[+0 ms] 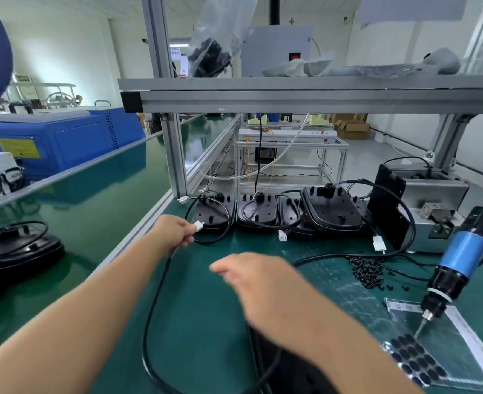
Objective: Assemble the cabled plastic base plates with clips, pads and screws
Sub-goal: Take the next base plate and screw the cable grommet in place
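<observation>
Nearest the camera, a dark object point(300, 376) lies at the bottom edge under the right forearm, cut off by the frame and too hidden to identify. The right hand point(263, 282) hovers over the green bench point(206, 308), blurred; its fingers look loosely extended and hold nothing. To its right a sheet of round black pads point(414, 359) lies in clear film, with the tip of a blue-banded electric screwdriver point(459, 263) hanging just above it. Beyond the pads is a loose heap of small black screws point(368, 271), each too small to make out. A black cable point(155, 305) loops from the bottom edge up to the left hand point(175, 231), whose fingers pinch it just behind its white connector point(199, 225). Just beyond that hand, a row of black plastic base plates point(277, 214) stands at the back of the bench, overlapping so that some are partly covered, their cables and white plugs trailing forward. Right of the row, a grey metal machine point(431, 206) stands behind a leaning black panel point(388, 206). Left of the left hand, across the aluminium rail, more black plates point(18, 248) sit on the conveyor, partly cut off. Overhead, a shelf point(305, 89) carries a bag of dark parts point(210, 56), its contents indistinct.
</observation>
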